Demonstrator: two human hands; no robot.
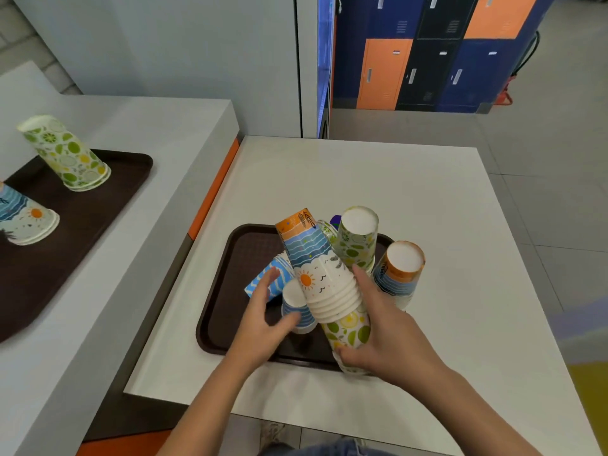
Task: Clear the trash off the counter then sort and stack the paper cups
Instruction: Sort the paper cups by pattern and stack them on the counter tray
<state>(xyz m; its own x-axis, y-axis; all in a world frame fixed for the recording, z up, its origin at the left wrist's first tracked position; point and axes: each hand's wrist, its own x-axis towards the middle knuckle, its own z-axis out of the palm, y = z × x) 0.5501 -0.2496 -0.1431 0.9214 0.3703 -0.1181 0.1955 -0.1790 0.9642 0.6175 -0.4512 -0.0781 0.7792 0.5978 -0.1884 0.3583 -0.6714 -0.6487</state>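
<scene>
On the tray [243, 255]: tilted cup stack [324, 281]
Right hand [391, 337]: clamped round the stack, at its 5 o'clock
Left hand [263, 324]: fingers apart, thumb touching small cup [296, 301], 8 o'clock

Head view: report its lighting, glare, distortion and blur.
Head view: soft, even light, only faint shadows beneath the paper cups on the brown tray; head view: mild sheen on the white table, no harsh glare; head view: wide-angle bend tilts the lockers and bows the counter edge; head view: fingers of the left hand slightly smeared.
</scene>
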